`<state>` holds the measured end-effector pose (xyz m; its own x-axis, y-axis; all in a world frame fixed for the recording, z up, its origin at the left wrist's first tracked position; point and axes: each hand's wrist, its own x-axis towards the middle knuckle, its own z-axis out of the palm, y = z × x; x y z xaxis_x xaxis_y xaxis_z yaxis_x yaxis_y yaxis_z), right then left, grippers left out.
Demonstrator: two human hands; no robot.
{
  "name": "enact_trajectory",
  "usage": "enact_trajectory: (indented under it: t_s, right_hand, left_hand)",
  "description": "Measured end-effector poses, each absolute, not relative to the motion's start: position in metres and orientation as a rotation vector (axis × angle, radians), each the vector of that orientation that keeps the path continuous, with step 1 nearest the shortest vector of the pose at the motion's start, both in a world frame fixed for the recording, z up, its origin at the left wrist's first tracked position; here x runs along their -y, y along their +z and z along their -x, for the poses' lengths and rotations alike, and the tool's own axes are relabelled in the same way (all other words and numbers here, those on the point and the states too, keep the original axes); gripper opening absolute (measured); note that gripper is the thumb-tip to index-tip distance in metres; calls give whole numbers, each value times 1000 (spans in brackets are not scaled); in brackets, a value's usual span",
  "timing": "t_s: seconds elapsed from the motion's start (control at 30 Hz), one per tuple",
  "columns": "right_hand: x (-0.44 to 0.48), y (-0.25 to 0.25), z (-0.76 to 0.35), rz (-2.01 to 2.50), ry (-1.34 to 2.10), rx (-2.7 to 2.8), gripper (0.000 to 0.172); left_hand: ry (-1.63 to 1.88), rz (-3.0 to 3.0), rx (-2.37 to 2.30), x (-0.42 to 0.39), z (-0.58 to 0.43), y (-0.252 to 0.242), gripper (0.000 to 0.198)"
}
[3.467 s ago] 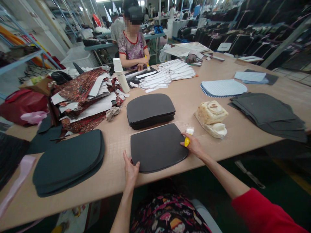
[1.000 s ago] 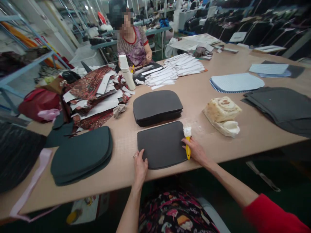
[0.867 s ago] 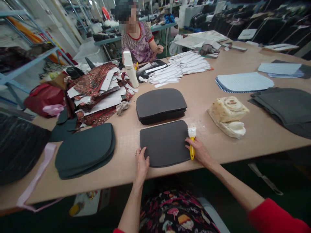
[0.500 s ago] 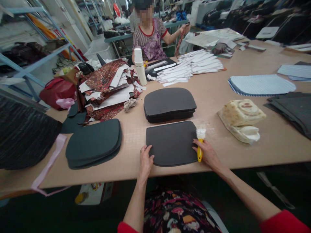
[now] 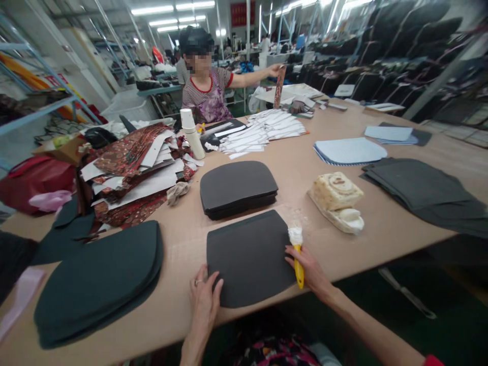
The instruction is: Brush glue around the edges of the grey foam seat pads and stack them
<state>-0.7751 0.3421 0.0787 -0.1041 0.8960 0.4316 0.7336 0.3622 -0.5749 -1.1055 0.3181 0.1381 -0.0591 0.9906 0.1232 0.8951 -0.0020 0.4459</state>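
Observation:
A dark grey panel (image 5: 249, 259) with rounded corners lies flat near the table's front edge. Along its left side rests my left hand (image 5: 204, 300), fingers apart, the tips touching the edge. At the right side, my right hand (image 5: 312, 269) holds a brush (image 5: 298, 262) with a yellow handle and white-coated bristles pointing away from me. Its fingertips also touch the panel's right edge. Just behind is a stack of similar grey panels (image 5: 238, 185). To the left lies a pile of dark green panels (image 5: 102, 279).
A bag-wrapped cream block (image 5: 335, 195) stands right of the brush. Farther right are dark grey sheets (image 5: 423, 188) and pale blue panels (image 5: 351, 151). Patterned scraps (image 5: 129, 157), a white bottle (image 5: 192, 134) and white strips (image 5: 263, 132) lie toward the back, where a co-worker (image 5: 209, 86) sits.
My view has lifted and turned to the right. Both hands stay at the panel's sides, brush still held. The co-worker's arm is now stretched farther out with a patterned strip.

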Motion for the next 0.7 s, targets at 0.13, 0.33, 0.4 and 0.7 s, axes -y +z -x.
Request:
enact_trajectory:
  t_s: [0.13,0.33,0.4,0.7]
  right_hand:
    - [-336,86,772,1411,231,1725,14]
    - [-343,94,777,1472,231,1500,13]
    - [-349,92,784,1443,247,1535,14]
    - [-385,80,804,1367,507,1603,14]
  left_hand:
    - [713,-2189,-1946,-345,1068,139,26]
    - [598,-2487,-1618,-398,975,122,38]
    - [489,-2592,-1590,-406,959,113,43]
    - [145,-2849,-1653,-409,951,104,56]
